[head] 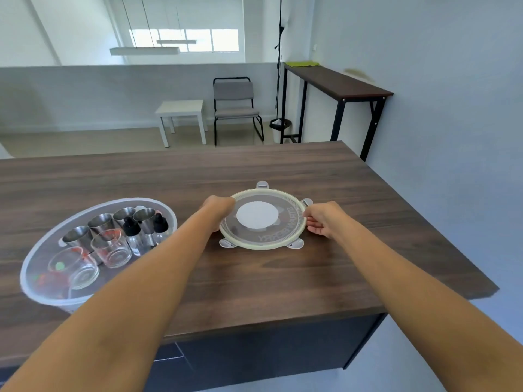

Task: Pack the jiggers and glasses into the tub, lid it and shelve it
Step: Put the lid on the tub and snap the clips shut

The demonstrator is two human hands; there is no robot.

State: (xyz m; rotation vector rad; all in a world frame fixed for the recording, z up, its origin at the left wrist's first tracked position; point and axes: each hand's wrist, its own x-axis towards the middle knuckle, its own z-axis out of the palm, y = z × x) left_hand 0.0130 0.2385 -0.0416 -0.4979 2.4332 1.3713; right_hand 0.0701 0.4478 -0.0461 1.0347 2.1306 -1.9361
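A round clear lid (263, 241) with a cream rim, grey clip tabs and a white centre disc lies flat on the wooden table (283, 171). My left hand (216, 206) grips its left edge and my right hand (322, 217) pinches its right edge. To the left stands the clear plastic tub (36, 258). Inside it are several steel jiggers (99, 223), two clear glasses (111, 247) and two small bottles with black droppers (131, 227).
The table's right edge and corner (492, 290) lie close to the lid. Beyond the table are a white stool (182, 107), a grey chair (235, 103) and a tall dark side table (339, 83) by the wall.
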